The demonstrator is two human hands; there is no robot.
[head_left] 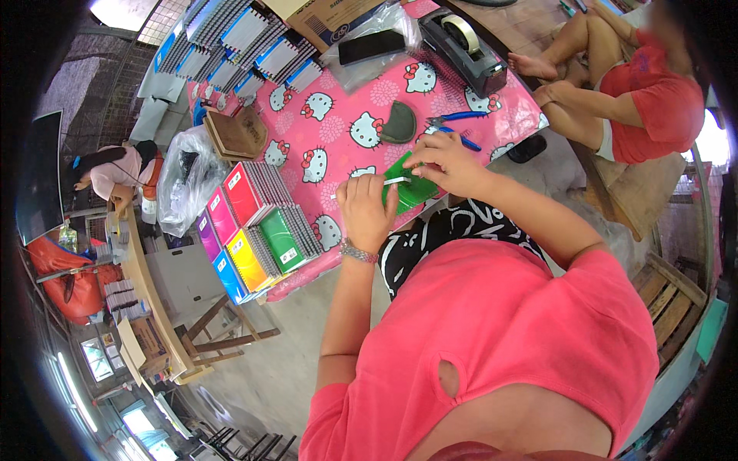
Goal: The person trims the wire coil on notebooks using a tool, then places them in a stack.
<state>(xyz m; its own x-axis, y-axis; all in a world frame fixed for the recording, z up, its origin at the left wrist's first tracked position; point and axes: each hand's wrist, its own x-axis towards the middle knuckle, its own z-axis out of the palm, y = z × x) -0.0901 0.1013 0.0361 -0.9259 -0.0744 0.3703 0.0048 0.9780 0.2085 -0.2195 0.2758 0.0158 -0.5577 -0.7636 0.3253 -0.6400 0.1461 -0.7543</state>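
A green notebook [398, 198] lies at the table's near edge in front of me. My left hand [364, 209] is closed round a thin white strip [398, 180], which sticks out on both sides of the fingers and crosses the notebook's left part. The fingers of my right hand [447, 163] are bent and pressed together at the notebook's upper right part, gripping it. Just beyond my right hand are blue-handled pliers [464, 116]. A dark, half-round object [400, 123] sits to their left.
Stacks of coloured spiral notebooks [252, 228] stand at the table's left edge, with more stacks [231, 38] at the back. A black tape dispenser [464, 55], a phone [371, 48] on clear plastic and a brown wooden block [234, 134] share the pink tablecloth [336, 107]. A person [649, 100] sits at right.
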